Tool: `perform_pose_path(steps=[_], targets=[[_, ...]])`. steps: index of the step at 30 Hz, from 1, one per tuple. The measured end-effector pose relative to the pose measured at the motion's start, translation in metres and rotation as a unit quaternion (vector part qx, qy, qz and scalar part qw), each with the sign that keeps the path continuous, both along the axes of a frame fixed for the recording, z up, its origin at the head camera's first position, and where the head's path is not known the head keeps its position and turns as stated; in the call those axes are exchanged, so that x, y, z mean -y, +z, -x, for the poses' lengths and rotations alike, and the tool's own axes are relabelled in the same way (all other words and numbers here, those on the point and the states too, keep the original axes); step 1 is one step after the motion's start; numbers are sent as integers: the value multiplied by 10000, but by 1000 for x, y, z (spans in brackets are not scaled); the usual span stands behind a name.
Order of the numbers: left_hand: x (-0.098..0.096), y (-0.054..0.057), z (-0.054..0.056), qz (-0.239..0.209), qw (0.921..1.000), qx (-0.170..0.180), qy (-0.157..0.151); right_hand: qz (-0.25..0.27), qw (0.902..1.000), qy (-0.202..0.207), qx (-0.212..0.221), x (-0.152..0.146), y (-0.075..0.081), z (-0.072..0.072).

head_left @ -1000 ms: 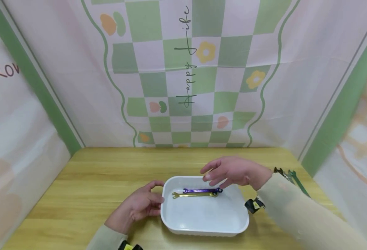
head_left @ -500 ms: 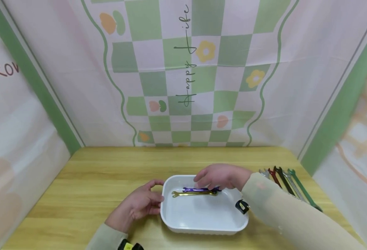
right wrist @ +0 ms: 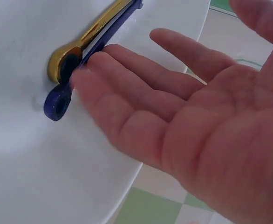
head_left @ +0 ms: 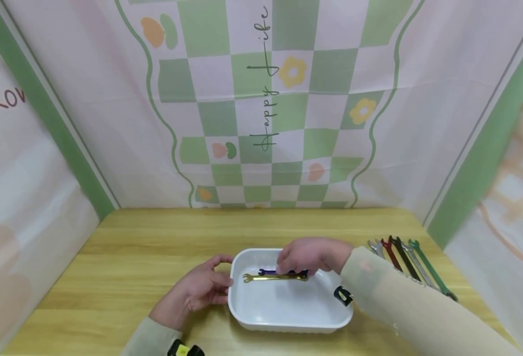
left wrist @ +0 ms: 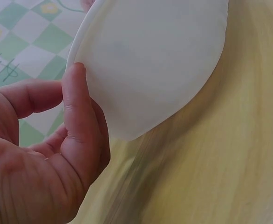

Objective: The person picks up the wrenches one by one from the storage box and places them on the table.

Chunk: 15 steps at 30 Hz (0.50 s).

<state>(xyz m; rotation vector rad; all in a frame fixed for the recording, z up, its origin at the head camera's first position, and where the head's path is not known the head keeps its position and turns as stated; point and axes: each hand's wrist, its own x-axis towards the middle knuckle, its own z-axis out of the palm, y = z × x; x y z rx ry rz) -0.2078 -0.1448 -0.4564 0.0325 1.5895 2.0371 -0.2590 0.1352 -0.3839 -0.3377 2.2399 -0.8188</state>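
Observation:
A white rectangular tray [head_left: 290, 311] stands on the table with two wrenches inside. The gold wrench [head_left: 257, 278] lies beside the purple wrench [head_left: 265, 271], the two nearly parallel. My left hand [head_left: 205, 287] touches the tray's left end from outside; in the left wrist view its fingers [left wrist: 76, 102] rest against the wall and rim. Inside the tray, my right hand [head_left: 312, 254] reaches down over the purple wrench and covers part of it. The right wrist view has its fingertips [right wrist: 97, 60] at the purple wrench, with the fingers extended and nothing pinched.
To the right of the tray, several wrenches lie side by side on the wooden table [head_left: 154, 247]: silver, a red wrench [head_left: 390, 252], a black wrench [head_left: 405, 257] and a green wrench [head_left: 435, 272]. A patterned cloth [head_left: 261, 99] hangs behind the table.
My right hand has moved left and down into the tray, onto the purple wrench. The wrenches at the right came into view as the arm shifted. My left hand stays at the tray.

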Motion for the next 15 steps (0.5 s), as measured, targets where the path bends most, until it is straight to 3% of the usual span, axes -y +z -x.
perform_pose_path(steps=[2, 5, 9, 15], targets=[[0, 0, 0, -15, 10000, -5, -7, -32, 9999, 94, -18, 1, 0, -1], [0, 0, -1, -35, 10000, -4, -8, -445, 9963, 484, -551, 4, 0, -3], [0, 1, -1, -55, 10000, -28, -6, -1174, 9784, 963, -1403, 9, -4, -7], [-1, 0, -2, -54, 10000, -47, 3, -1334, 9733, 938, -1612, 15, -11, -9]])
